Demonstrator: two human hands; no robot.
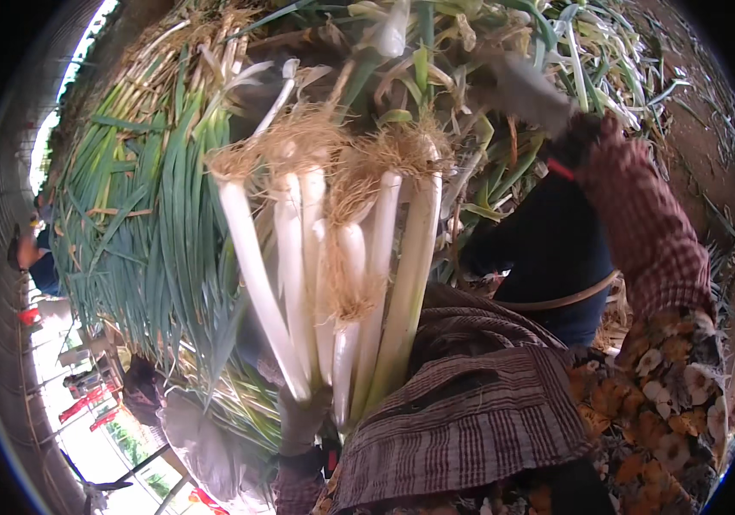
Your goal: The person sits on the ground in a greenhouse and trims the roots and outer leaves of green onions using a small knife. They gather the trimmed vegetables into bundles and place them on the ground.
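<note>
My left hand (303,415), in a pale glove with a dark cuff, grips a bunch of thick green onions (290,257) near the bottom centre. Their white stalks fan upward, and their shaggy brown roots point away from me. The bunch rests against a checked cloth (464,425) over my lap. My right hand (532,93), gloved and badly blurred, is stretched out at the upper right, over loose leaves and peelings. Its fingers cannot be made out, nor whether they hold anything.
A large heap of green onions (142,212) with long green leaves lies at the left. Stripped leaves (599,71) cover the ground at the upper right, beside bare soil (696,141). A white plastic sack (206,444) is at the lower left. Another person (45,264) is at the far left edge.
</note>
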